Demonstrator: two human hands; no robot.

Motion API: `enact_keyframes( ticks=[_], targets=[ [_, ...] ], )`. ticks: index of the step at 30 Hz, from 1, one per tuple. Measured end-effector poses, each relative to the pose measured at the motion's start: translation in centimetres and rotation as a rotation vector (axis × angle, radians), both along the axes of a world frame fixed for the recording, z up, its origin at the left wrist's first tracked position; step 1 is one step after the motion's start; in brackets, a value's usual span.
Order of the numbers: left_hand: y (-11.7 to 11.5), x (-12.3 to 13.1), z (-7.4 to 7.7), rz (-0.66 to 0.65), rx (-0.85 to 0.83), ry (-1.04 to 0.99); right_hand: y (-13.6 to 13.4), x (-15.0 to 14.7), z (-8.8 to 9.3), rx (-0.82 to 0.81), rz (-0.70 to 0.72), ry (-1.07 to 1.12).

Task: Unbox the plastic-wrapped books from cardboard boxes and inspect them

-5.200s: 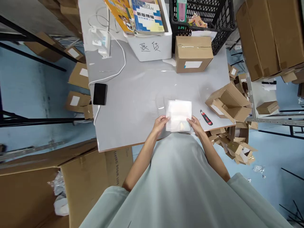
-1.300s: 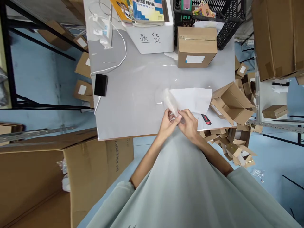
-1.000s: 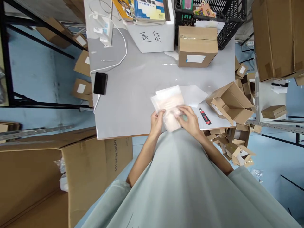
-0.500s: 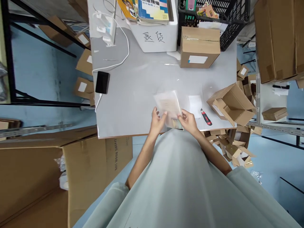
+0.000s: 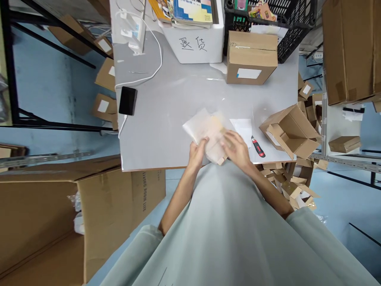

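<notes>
A whitish, translucent plastic bag is held between my hands near the table's front edge. Something flat and pale yellow shows faintly inside; its kind cannot be made out. My left hand pinches the bag's left side, thumb on top. At the right side my right hand has its fingers bent over the bag, slightly blurred. Just right of that hand lies a white sheet of paper, with a red and black utility knife beside it.
An open cardboard box lies at the table's right edge. Behind stand a closed carton, a white bin of books and a black crate. A phone with a white cable lies left. A large open carton stands at lower left.
The bag has turned, its top now leaning left and its cloudy face spread wider. My right hand has moved from the lower corner up over its right side.
</notes>
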State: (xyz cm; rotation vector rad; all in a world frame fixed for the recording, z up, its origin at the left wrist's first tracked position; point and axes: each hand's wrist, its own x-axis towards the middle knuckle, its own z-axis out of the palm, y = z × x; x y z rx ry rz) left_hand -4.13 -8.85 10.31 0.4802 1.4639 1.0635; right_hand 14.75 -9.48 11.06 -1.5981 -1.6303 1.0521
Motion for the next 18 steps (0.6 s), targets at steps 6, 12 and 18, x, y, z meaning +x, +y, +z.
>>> enact_keyframes(
  ticks=[6, 12, 18],
  targets=[
    [0.4, -2.9, -0.4, -0.151, -0.089, -0.244, 3.0, 3.0, -3.5, -0.446, -0.072, 0.417],
    [0.9, -2.6, -1.8, -0.193, -0.178, -0.347, 1.4, 1.4, -4.1, -0.747, -0.121, 0.843],
    [0.7, -2.0, -3.1, -0.160, -0.200, -0.421, 0.7, 1.2, -4.0, -0.831, -0.244, 0.871]
  ],
)
